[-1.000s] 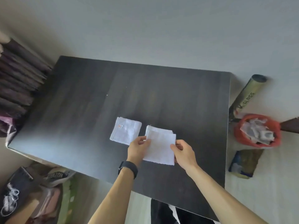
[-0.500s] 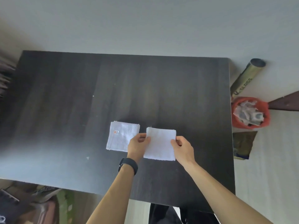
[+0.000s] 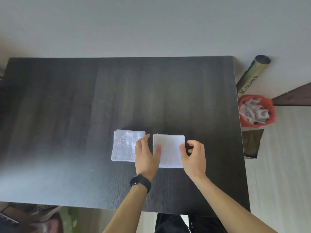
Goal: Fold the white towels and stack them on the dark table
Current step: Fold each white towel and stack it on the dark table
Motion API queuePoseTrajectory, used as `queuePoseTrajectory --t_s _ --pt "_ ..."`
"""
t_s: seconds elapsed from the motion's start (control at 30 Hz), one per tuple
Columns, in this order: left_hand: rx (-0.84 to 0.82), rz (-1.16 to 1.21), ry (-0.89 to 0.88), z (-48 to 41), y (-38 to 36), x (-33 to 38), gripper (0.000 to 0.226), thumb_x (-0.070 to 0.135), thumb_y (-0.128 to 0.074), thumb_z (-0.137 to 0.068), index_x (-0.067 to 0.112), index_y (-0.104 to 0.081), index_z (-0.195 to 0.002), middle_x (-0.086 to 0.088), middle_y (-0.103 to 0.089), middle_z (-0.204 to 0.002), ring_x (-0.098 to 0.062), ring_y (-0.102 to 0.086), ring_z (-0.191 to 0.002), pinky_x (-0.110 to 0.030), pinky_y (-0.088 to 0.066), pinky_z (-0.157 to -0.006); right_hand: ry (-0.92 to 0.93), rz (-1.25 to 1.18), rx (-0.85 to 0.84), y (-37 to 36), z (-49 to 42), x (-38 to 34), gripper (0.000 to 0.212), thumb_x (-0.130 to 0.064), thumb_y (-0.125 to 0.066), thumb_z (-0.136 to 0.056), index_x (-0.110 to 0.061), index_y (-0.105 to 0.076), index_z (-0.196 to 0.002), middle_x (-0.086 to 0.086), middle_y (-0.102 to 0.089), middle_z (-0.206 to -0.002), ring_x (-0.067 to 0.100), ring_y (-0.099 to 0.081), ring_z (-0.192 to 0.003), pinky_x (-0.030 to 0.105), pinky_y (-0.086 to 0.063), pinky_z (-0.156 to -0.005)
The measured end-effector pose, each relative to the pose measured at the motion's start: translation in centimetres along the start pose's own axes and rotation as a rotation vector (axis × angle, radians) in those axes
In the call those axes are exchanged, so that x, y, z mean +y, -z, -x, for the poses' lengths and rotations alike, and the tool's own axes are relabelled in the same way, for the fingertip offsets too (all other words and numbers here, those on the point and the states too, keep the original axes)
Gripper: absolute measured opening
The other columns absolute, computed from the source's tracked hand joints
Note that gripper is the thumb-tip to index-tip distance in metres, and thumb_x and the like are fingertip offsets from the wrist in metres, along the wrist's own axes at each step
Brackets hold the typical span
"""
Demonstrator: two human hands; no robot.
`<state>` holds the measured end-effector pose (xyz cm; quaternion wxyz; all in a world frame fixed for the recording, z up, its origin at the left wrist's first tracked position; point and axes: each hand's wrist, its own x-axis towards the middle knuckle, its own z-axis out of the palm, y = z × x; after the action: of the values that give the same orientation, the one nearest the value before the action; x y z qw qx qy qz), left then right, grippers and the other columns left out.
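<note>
The dark table (image 3: 67, 132) stands with its far edge against a pale wall. Two folded white towels lie flat on the table, side by side and apart, nearer its front edge than its far edge and close to its middle line. The labelled towel (image 3: 125, 145) lies toward the table's left side, with a small red tag at its left edge. The plain towel (image 3: 170, 152) lies toward the table's right side.

Your left hand (image 3: 146, 157) is released, with the fingers straight. It rests over the strip of table between the towels, its fingers overlap the labelled towel's right edge, and its thumb lies on the plain towel. A black wristband (image 3: 140, 182) sits on that wrist.

Your right hand (image 3: 195, 155) grasps nothing. Its thumb is at the plain towel's right edge, its fingers are loosely curled above the table, and bare table shows between them.

Off the table's right side stand a lettered tube (image 3: 252, 76) and a red bin (image 3: 256, 121) of crumpled paper.
</note>
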<state>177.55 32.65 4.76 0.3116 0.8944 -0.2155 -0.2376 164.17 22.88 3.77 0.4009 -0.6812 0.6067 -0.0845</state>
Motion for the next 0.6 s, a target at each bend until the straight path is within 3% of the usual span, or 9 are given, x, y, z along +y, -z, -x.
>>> queuePoseTrajectory --t_s 0.1,0.17,0.23,0.3,0.43,0.6 --pt "0.063 -0.330 -0.423 1.2 -1.2 -1.3 0.060 0.030 -0.062 -0.092 0.019 -0.042 -0.147 -0.001 -0.041 -0.152 -0.022 -0.040 -0.138 -0.040 -0.038 -0.108 0.392 0.335 0.119 0.0 1.3 1.2 0.043 -0.033 -0.063 -0.093 -0.014 -0.057 -0.131 0.007 -0.049 -0.145 0.023 -0.049 -0.129 0.037 -0.046 -0.100" --pt "-0.025 -0.469 -0.523 0.9 -2.0 -2.0 0.063 0.036 -0.050 -0.096 0.019 -0.031 -0.154 0.000 -0.025 -0.163 -0.020 -0.020 -0.151 -0.045 -0.020 -0.120 0.539 0.472 0.048 -0.6 1.6 1.6 0.052 -0.033 -0.050 -0.098 -0.012 -0.047 -0.145 0.008 -0.037 -0.158 0.025 -0.037 -0.144 0.040 -0.037 -0.112" --pt "-0.101 -0.543 -0.511 0.1 -2.5 -2.5 0.065 0.041 -0.041 -0.099 0.018 -0.024 -0.157 0.003 -0.010 -0.166 -0.016 -0.006 -0.154 -0.048 -0.011 -0.122 0.552 0.585 -0.043 -1.4 1.4 1.6 0.057 -0.038 -0.026 -0.105 -0.013 -0.030 -0.156 0.007 -0.021 -0.166 0.025 -0.019 -0.153 0.045 -0.025 -0.119" --pt "-0.139 -0.586 -0.486 -0.8 -2.8 -3.1 0.064 0.043 -0.036 -0.101 0.018 -0.020 -0.158 0.004 -0.006 -0.167 -0.015 -0.004 -0.154 -0.049 -0.010 -0.122 0.531 0.672 -0.103 -2.1 0.7 1.6 0.060 -0.039 -0.008 -0.106 -0.013 -0.016 -0.159 0.007 -0.009 -0.168 0.024 -0.007 -0.155 0.049 -0.016 -0.121" --pt "-0.164 -0.632 -0.476 -1.7 -3.2 -3.9 0.065 0.048 -0.031 -0.103 0.022 -0.013 -0.160 0.007 -0.003 -0.167 -0.014 -0.002 -0.154 -0.048 -0.003 -0.123 0.463 0.707 -0.174 -2.5 -0.8 2.6 0.060 -0.041 -0.004 -0.106 -0.013 -0.009 -0.159 0.006 -0.007 -0.168 0.024 -0.004 -0.155 0.054 -0.018 -0.122" --pt "-0.177 -0.668 -0.477 -2.4 -3.5 -4.1 0.068 0.052 -0.031 -0.102 0.024 -0.009 -0.160 0.007 -0.001 -0.167 -0.015 0.000 -0.154 -0.047 0.001 -0.123 0.445 0.705 -0.198 -2.8 -1.3 2.9 0.062 -0.047 0.003 -0.104 -0.019 0.003 -0.159 0.000 0.000 -0.169 0.021 0.001 -0.155 0.053 -0.008 -0.122"
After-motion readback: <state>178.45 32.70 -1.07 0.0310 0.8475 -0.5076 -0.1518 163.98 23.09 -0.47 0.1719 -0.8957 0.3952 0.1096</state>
